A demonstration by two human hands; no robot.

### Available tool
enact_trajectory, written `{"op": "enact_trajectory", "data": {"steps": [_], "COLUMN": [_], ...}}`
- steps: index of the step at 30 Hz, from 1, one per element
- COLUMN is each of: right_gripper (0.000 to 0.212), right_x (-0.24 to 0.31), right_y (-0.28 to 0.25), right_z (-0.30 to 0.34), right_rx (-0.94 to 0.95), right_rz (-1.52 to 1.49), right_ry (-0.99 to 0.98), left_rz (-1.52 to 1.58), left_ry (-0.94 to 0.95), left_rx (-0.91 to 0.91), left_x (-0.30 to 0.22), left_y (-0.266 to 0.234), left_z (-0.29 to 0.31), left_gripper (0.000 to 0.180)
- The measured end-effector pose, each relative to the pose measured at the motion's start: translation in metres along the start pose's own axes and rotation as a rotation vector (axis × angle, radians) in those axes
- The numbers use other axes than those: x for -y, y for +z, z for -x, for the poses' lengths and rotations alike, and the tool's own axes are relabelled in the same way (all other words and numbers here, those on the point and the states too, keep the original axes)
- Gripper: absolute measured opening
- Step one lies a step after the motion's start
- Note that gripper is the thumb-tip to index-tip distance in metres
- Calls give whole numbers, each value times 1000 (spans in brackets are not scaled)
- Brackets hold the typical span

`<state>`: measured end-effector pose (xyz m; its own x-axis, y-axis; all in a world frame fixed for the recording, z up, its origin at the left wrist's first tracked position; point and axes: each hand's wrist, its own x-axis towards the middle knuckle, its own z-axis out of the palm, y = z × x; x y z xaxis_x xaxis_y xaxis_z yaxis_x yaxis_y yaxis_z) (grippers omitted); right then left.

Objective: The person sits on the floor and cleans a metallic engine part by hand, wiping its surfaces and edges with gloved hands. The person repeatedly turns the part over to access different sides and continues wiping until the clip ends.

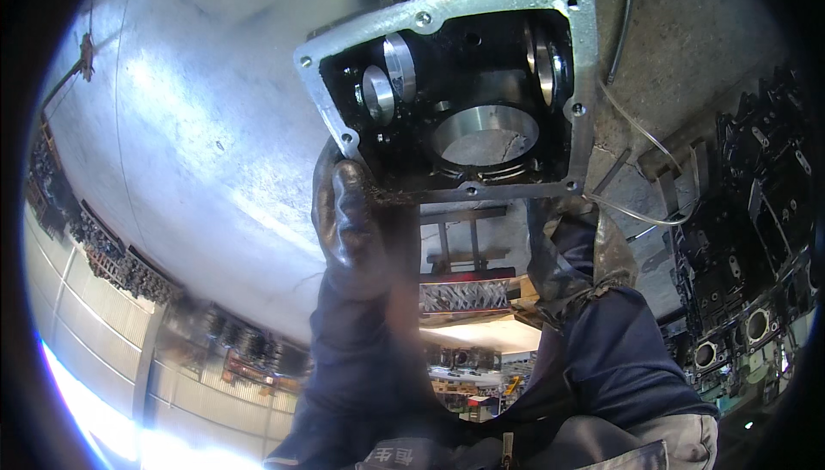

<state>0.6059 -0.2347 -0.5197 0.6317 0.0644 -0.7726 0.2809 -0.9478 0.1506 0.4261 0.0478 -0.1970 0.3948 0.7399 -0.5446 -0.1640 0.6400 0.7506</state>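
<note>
Gloved left hand (pixel 344 221): fingers clamped on metal engine casing (pixel 464 83), near-left edge. Right hand (pixel 567 247): beneath near-right corner, grip indeterminate.

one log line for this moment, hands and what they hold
left hand: gloved, grips engine case rim | right hand: gloved, under case edge | floor: concrete

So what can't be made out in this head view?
- Right hand: its fingers are hidden under the casing.
- Casing top: cut off by the picture's upper edge.
- Left hand: its fingers are behind the casing's corner.
- Engine blocks at right: dark and bent by the fisheye rim.
</note>
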Motion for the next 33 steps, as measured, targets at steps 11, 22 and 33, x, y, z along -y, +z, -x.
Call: {"op": "enact_trajectory", "data": {"steps": [11,22,33], "right_gripper": [34,25,43], "right_x": [-22,-28,130], "right_y": [-3,-199,-391], "right_z": [-11,54,276], "right_rx": [-39,-84,129], "right_rz": [61,20,-778], "right_ry": [-33,-188,-838], "left_rz": [-12,-357,-416], "left_ry": [43,230,356], "left_rx": [6,-197,-52], "left_x": [12,26,40], "left_y": [-16,-32,-44], "left_z": [4,-3,-14], "left_gripper": [68,52,51]}}
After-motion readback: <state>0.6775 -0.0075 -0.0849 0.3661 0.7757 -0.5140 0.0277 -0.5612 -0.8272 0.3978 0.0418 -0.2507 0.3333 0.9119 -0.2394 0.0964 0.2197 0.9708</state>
